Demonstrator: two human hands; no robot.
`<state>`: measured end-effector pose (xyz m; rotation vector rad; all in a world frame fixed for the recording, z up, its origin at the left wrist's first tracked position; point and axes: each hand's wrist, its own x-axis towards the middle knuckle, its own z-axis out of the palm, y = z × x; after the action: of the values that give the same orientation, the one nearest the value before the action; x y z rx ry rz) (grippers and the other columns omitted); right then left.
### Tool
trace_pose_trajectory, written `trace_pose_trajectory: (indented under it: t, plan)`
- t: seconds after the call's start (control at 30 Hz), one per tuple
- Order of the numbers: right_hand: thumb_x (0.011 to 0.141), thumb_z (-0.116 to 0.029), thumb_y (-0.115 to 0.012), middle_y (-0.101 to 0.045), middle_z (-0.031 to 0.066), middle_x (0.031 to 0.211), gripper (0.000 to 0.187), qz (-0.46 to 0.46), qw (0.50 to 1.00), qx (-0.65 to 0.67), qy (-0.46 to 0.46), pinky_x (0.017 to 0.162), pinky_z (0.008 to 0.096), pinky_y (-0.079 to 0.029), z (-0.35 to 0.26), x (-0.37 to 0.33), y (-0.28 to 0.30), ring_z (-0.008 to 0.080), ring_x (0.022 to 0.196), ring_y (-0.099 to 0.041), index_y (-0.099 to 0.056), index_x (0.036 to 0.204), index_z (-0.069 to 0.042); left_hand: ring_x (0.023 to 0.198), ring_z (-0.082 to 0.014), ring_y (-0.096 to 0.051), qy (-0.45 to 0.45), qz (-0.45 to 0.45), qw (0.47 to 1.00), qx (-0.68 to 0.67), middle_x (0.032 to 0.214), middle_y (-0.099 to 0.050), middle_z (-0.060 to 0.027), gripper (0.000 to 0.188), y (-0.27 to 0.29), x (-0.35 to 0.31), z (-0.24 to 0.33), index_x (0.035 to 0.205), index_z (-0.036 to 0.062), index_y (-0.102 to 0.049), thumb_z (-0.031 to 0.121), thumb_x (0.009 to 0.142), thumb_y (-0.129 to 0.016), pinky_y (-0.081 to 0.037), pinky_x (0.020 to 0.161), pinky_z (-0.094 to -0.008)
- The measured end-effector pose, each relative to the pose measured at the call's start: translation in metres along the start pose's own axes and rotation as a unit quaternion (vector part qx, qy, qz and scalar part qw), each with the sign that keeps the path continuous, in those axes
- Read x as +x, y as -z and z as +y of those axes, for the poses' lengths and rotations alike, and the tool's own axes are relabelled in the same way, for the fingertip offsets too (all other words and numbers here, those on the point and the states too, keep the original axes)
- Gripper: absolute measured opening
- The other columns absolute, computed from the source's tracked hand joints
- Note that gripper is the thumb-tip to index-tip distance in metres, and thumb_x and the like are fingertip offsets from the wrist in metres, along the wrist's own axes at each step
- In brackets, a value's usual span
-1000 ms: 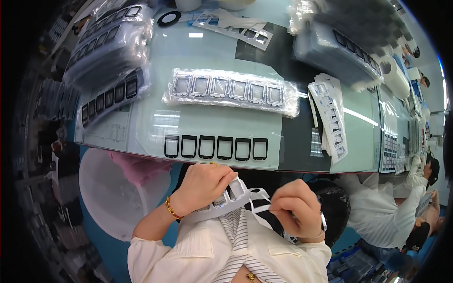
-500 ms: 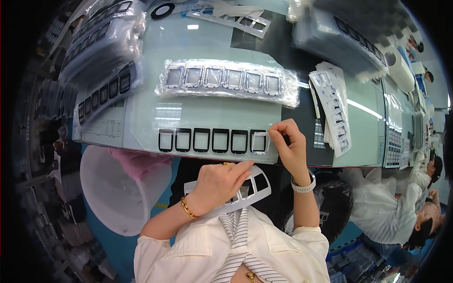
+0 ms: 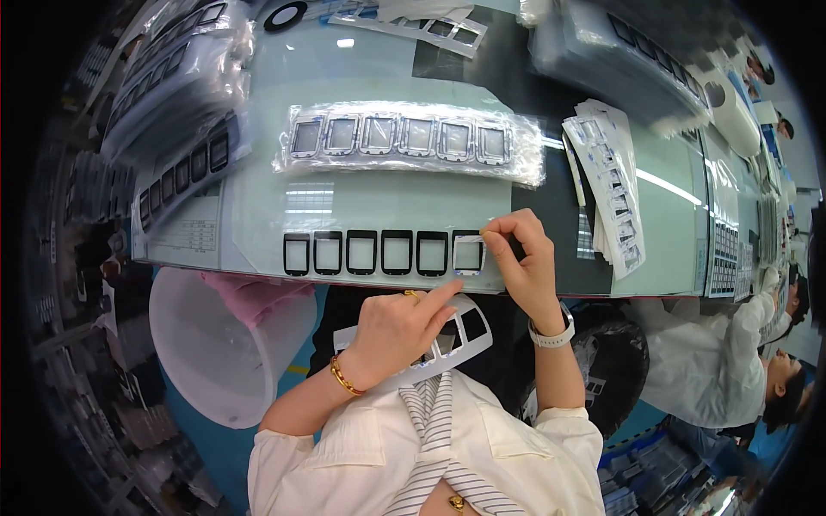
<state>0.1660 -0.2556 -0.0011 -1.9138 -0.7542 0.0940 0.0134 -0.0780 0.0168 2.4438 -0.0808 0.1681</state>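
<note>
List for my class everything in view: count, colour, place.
Table: one, pale green, centre
Frames: six, black, table's near edge
Outline: one, white, over rightmost frame
Bagged strip: one, clear, behind frames
Punched sheets: several, white, table's right
Bagged stacks: at least two, clear, left and right
Roll: one, white, right
Tub: one, whitish, lower left
Soft item: one, pink, at tub's rim
Other people: at least two, white clothing, right
Blurred clutter: uncountable, dark, left
Watch: one, white, right wrist
Bracelet: one, gold, left wrist
Left hand: one, bare, holding white cut sheet
Right hand: one, bare, pinching outline
</note>
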Motion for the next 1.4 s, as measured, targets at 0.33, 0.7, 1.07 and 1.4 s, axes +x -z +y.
trace_pose_trajectory:
  t: [0.33, 0.7, 1.07, 1.4]
  plan:
    - [0.096, -0.004, -0.072, -0.062, 0.0048, 0.090, 0.005, 0.005, 1.000, -0.019, 0.012, 0.071, 0.0278, -0.045, 0.000, 0.001, 0.000, 0.0144, 0.078, -0.055, -0.069, 0.097, 0.000, 0.052, -0.0214, -0.059, 0.002, -0.005, 1.000, 0.000, 0.063, -0.061, -0.0028, 0.037, 0.001, 0.000, -0.001, 0.131, 0.0174, -0.073, 0.020, 0.094, -0.074, -0.046, 0.051, -0.0357]
    - [0.095, -0.004, -0.073, -0.062, 0.0052, 0.089, 0.005, 0.010, 1.000, -0.020, 0.010, 0.070, 0.0277, -0.046, 0.001, 0.001, -0.001, 0.0148, 0.077, -0.056, -0.070, 0.098, 0.000, 0.050, -0.0198, -0.056, -0.024, 0.007, 0.999, 0.045, 0.062, -0.058, -0.0010, 0.041, -0.004, 0.005, -0.003, 0.134, 0.0189, -0.073, 0.018, 0.093, -0.074, -0.045, 0.050, -0.0344]
    - [0.094, -0.004, -0.073, -0.062, 0.0051, 0.087, 0.006, 0.012, 1.000, -0.024, 0.010, 0.070, 0.0284, -0.046, -0.001, 0.002, -0.001, 0.0157, 0.077, -0.056, -0.070, 0.097, 0.000, 0.051, -0.0200, -0.058, -0.026, 0.007, 0.999, 0.041, 0.065, -0.062, -0.0015, 0.040, -0.008, 0.008, -0.001, 0.133, 0.0178, -0.073, 0.016, 0.093, -0.074, -0.046, 0.049, -0.0339]
    - [0.094, -0.004, -0.073, -0.062, 0.0051, 0.087, 0.005, 0.012, 0.999, -0.027, 0.013, 0.069, 0.0285, -0.046, -0.001, 0.001, 0.000, 0.0157, 0.077, -0.056, -0.070, 0.097, 0.000, 0.054, -0.0210, -0.065, -0.006, 0.008, 1.000, 0.003, 0.073, -0.073, -0.0054, 0.033, -0.011, 0.010, -0.002, 0.126, 0.0149, -0.075, 0.012, 0.093, -0.073, -0.049, 0.051, -0.0343]
